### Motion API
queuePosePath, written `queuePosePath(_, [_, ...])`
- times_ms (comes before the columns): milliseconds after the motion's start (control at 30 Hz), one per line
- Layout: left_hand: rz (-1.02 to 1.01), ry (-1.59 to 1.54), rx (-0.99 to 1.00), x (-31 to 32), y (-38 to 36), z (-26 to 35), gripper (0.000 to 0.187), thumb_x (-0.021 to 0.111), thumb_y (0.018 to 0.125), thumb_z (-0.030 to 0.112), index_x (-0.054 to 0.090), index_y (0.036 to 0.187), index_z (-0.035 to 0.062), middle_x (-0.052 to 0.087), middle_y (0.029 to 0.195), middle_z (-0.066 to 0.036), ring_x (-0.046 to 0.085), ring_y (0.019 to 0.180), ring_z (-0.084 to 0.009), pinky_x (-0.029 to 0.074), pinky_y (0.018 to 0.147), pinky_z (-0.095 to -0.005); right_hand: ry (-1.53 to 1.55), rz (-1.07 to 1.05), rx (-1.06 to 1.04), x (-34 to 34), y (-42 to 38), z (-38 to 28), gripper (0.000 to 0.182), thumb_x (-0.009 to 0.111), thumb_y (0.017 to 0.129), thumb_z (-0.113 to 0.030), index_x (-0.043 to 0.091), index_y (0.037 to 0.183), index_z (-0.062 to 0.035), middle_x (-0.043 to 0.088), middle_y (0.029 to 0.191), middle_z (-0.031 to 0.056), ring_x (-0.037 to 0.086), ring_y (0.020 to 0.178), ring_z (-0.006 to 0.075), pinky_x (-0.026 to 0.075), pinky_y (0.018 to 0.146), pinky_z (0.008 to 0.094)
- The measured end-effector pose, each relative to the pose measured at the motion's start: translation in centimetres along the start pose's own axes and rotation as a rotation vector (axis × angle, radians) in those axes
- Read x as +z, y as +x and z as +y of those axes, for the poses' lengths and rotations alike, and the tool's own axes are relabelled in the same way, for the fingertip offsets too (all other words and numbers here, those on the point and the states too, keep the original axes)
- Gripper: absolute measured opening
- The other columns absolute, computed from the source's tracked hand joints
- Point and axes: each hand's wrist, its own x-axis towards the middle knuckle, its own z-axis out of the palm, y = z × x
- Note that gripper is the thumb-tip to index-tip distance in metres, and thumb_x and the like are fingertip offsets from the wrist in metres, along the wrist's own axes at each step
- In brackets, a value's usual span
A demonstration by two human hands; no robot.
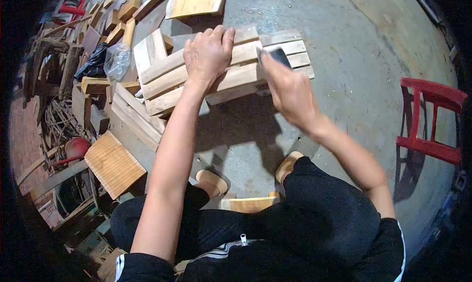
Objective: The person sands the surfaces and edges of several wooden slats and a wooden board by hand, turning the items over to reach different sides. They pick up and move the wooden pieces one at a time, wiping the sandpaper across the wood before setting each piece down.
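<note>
Hands at work over a slatted wooden panel [241,75]. At the far left, a clear plastic bag [117,62] lies just beside a black plastic bag [92,63] among wood pieces [129,8]; the contents of both bags cannot be made out. The panel lies ahead of the seated person, beneath both hands, its slats running from near left to far right. The left hand [210,53] rests on the slats left of the panel's middle, fingers curled toward the far edge; whether it grips a slat cannot be told. The right hand [290,88], blurred, is closed around a dark flat tool [279,57] over the panel's right part; contact between tool and wood is unclear. A red stool [427,151] lies to the right on the concrete floor [351,85].
</note>
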Motion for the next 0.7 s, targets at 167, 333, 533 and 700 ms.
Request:
queuePosePath(167, [0.028, -0.002, 0.036, 0.1, -0.1, -0.4, 0.043, 0.045, 0.102, 0.042, 0.065, 0.088, 0.0072, 0.069, 0.087, -0.019, 0.066, 0.084, -0.0396, 0.050, 0.075, -0.0521, 0.080, -0.132, 0.180, -0.7, 0.4, 0.2, 0.016, 0.053, 0.094, -0.007, 0.060, 0.106, 0.0013, 0.065, 0.093, 0.0300, 0.063, 0.086, 0.0475, 0.052, 0.071, 0.0533])
queuePosePath(333, [0.068, 0.008, 0.025, 0.1, -0.2, -0.1, 0.043, 0.045, 0.102, 0.042, 0.065, 0.087, 0.0071, 0.069, 0.087, -0.018, 0.066, 0.084, -0.0401, 0.049, 0.075, -0.0532, 0.079, -0.072, 0.223, 0.6, 1.7, 0.4, 0.017, 0.054, 0.096, -0.011, 0.061, 0.106, 0.0002, 0.065, 0.087, 0.0292, 0.063, 0.083, 0.0484, 0.051, 0.069, 0.0550])
queuePosePath(533, [0.077, 0.017, 0.011, 0.1, -0.3, -0.2, 0.042, 0.046, 0.102, 0.043, 0.066, 0.090, 0.0082, 0.070, 0.087, -0.015, 0.067, 0.086, -0.0365, 0.048, 0.076, -0.0495, 0.032, -0.113, 0.161, -0.5, 1.4, 0.5, 0.019, 0.054, 0.097, -0.013, 0.059, 0.102, 0.0042, 0.065, 0.084, 0.0294, 0.063, 0.082, 0.0496, 0.051, 0.070, 0.0554])
queuePosePath(700, [0.048, 0.018, -0.025, 0.0, 0.0, -0.3, 0.043, 0.045, 0.102, 0.044, 0.066, 0.090, 0.0081, 0.070, 0.088, -0.015, 0.067, 0.086, -0.0363, 0.048, 0.077, -0.0493, -0.108, -0.310, 0.097, -1.0, 4.0, 2.0, 0.017, 0.052, 0.096, -0.012, 0.058, 0.096, 0.0039, 0.064, 0.076, 0.0293, 0.064, 0.076, 0.0487, 0.051, 0.069, 0.0555])
